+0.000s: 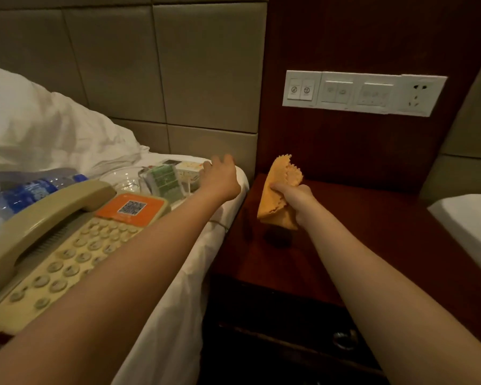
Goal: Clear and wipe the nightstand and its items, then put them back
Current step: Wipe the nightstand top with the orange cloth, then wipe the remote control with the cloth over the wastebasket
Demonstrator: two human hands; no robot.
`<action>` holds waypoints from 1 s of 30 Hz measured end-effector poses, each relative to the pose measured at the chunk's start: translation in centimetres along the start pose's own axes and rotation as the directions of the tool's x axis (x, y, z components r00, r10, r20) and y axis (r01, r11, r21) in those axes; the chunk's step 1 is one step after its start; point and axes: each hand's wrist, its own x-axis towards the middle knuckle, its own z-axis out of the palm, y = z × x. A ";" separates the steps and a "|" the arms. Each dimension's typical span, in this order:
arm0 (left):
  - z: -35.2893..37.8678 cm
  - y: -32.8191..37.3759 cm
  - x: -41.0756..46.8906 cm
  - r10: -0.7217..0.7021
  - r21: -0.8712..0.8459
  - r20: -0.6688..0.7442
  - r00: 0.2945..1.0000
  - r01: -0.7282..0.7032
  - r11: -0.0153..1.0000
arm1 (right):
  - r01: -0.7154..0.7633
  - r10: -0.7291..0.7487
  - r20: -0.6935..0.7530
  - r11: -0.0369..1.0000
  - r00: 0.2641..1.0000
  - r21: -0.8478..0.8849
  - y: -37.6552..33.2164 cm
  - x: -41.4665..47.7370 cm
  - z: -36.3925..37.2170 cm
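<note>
Gripping a bunched orange cloth (279, 190) in the right hand (295, 198) just above the dark tabletop (372, 232) of the nightstand (275, 307), a person reaches the left hand (220, 177) toward a small box (188, 168) at the edge of the bed (178, 273). A telephone (67, 245), water bottle (25, 190), glass dish (122, 179) and card stand (164, 180) lie there too. Blur hides whether the left fingers hold anything. The cloth looks soft and light, the dish and stand probably fragile and slick, best lifted by rim or base, and the telephone likely needs support under its body.
</note>
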 end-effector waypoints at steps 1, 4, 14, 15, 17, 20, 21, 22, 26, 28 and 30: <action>0.5 -0.3 0.8 0.032 0.143 -0.020 0.999 -0.029 0.989 | 0.003 -0.003 0.006 1.000 1.000 -0.004 -0.1 0.8 0.2; 1.9 -1.2 3.3 0.059 0.422 -0.007 0.998 -0.051 0.905 | 0.024 -0.023 0.009 0.999 1.000 -0.029 -0.3 3.6 1.0; 3.8 -2.5 9.6 -0.039 0.719 0.158 0.987 -0.088 0.690 | 0.018 -0.015 0.029 0.995 0.999 -0.096 0.2 9.4 2.6; 3.7 -2.4 9.7 -0.019 0.703 0.158 0.987 -0.099 0.704 | 0.016 -0.014 0.029 0.995 0.999 -0.096 0.3 9.6 2.7; 3.7 -2.5 9.9 0.028 0.675 0.138 0.990 -0.115 0.729 | 0.013 -0.010 0.032 0.996 0.999 -0.091 0.4 9.8 2.7; 3.4 -2.4 8.9 0.098 0.632 0.077 0.992 -0.125 0.765 | -0.021 0.023 0.035 0.998 0.999 -0.052 0.6 9.5 2.7; 3.3 -2.4 8.3 0.133 0.616 0.039 0.990 -0.129 0.777 | -0.036 0.037 0.044 0.999 0.998 -0.024 0.6 9.2 2.6; 3.5 -2.4 7.8 0.176 0.597 0.014 0.984 -0.149 0.788 | -0.058 0.057 0.060 0.998 0.997 0.012 0.6 8.8 2.4; 3.2 -1.2 4.9 0.405 0.570 -0.142 0.903 -0.260 0.779 | -0.136 0.124 0.112 0.985 0.986 0.108 0.7 7.3 1.3; 2.1 0.1 3.5 0.469 0.490 -0.146 0.871 -0.349 0.799 | -0.161 0.141 0.133 0.976 0.981 0.150 0.6 6.3 0.9; 1.6 1.5 1.7 0.496 0.459 -0.102 0.862 -0.402 0.792 | -0.197 0.169 0.146 0.960 0.975 0.201 0.7 5.1 0.3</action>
